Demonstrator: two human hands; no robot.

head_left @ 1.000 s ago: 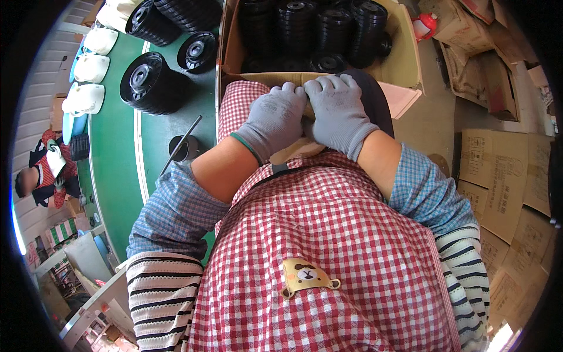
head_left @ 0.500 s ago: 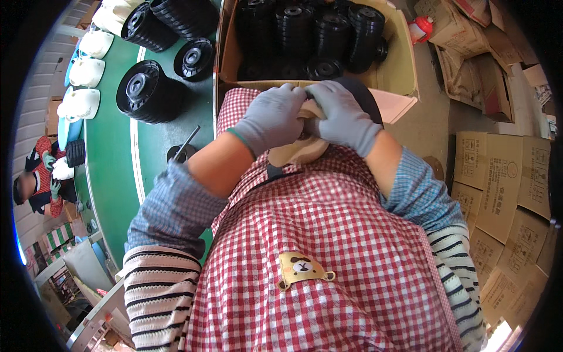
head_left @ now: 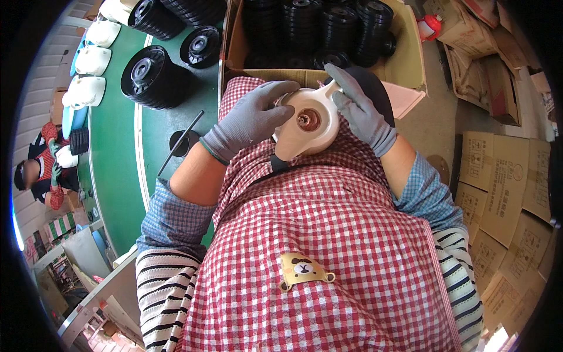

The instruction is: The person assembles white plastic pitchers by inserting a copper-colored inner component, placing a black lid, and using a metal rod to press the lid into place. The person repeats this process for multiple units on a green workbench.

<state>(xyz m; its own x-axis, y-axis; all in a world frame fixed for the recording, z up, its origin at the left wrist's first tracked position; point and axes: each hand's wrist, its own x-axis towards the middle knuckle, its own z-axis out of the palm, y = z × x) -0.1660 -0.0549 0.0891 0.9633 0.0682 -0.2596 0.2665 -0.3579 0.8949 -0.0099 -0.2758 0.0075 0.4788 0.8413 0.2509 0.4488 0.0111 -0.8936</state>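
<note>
Both gloved hands' fingers pinch cream housing, seemingly lengthwise upper-right, cavity upward.

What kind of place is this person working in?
Most likely a small factory assembly line. A green conveyor belt carries white housings and stacks of black discs, a cardboard box holds more discs, and another worker sits along the belt.
</note>
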